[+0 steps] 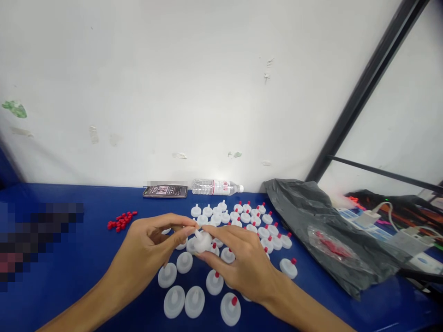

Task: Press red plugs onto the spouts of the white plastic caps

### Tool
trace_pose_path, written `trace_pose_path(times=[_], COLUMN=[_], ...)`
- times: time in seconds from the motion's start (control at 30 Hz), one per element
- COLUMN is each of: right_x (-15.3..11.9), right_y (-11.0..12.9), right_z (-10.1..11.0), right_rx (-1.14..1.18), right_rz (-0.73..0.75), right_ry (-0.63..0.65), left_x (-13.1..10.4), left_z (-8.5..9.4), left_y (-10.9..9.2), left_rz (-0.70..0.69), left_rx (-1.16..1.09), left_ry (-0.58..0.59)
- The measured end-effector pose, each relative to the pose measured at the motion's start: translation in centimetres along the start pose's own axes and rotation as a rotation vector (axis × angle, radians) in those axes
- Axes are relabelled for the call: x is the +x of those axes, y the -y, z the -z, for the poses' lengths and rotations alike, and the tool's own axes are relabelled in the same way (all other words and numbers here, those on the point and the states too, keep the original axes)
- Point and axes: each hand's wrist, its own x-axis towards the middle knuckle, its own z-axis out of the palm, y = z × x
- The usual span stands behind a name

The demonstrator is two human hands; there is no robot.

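Note:
My right hand (pixel 245 253) holds a white nozzle cap (pixel 203 242) between thumb and fingers, its spout leaning up and left. At the tip of that spout, the thumb and index finger of my left hand (pixel 148 246) are pinched together; whatever is between them is hidden. Under and around both hands lie many similar white caps. Those on the left, such as one white cap (pixel 184 263), have bare spouts. Most on the right, such as a red-tipped cap (pixel 288 268), carry a small red tip. Loose red tips (pixel 121 222) form a small pile left of my left hand.
A phone (pixel 165 191) and a clear plastic bottle (pixel 216 187) lie along the wall on the blue table (pixel 86 276). To the right, a dark plastic bag (pixel 304 221) bears a clear packet (pixel 334 244) of red pieces. Chargers and cables lie beyond a black frame.

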Motion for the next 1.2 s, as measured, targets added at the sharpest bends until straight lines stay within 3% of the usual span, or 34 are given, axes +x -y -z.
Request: trace_pose_path(times=[0.13,0.27,0.33,0.47,0.57,0.73,0.93,1.1,1.2], right_x=[0.1,0.1,0.0,-0.1,0.0,0.3,-0.3,-0.1,0.4], right_y=[0.2,-0.1,-0.3,-0.4,-0.2,0.1,0.6,0.5,0.3], right_z=[0.1,0.4,0.6,0.7,0.6,0.6,0.8,0.6,0.8], right_rx=[-0.008,0.002,0.010,0.005,-0.002,-0.080,-0.139,-0.051,0.024], right_rz=[0.037,0.064,0.070,0.121,0.228,0.355,0.366,0.144,0.018], right_ry=[-0.030,-0.017,0.009,0.018,-0.022,-0.049,-0.014,0.007,-0.014], left_x=[0.1,0.2,0.2,-0.1,-0.7,-1.4,-1.7,-0.1,2.0], left_z=[0.0,0.3,0.4,0.6,0.5,0.3,0.1,0.9,3.0], left_y=[1.1,2.3,2.7,2.9,2.4,1.8,2.3,1.6,2.2], left_rz=[0.017,-0.012,-0.116,-0.454,-0.559,-0.485,-0.583,-0.486,-0.405], left_rx=[0.025,0.200,0.304,0.540,0.612,0.637,0.636,0.727,0.843], left_ry=[0.094,0.180,0.216,0.237,0.228,0.292,0.293,0.340,0.226])
